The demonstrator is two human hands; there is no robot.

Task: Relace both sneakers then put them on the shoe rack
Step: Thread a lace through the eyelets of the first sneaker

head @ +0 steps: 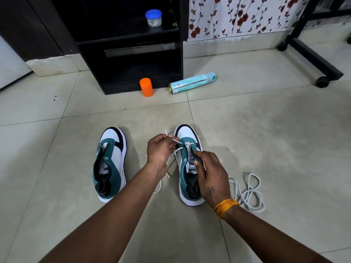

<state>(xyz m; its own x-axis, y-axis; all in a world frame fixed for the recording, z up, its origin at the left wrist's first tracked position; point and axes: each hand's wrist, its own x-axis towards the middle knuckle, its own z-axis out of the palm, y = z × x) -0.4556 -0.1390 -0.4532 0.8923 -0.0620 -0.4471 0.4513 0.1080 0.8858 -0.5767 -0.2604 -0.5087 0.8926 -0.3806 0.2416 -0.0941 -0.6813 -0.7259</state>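
The left hand [160, 147] pinches the white lace [177, 142] over the right sneaker [187, 149]; the right hand [210, 175] grips its tongue. The unlaced left sneaker [110, 160] sits beside them.

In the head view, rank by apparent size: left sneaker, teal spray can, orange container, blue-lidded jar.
1. left sneaker
2. teal spray can
3. orange container and blue-lidded jar: look alike; the jar sits farther back, so unranked.
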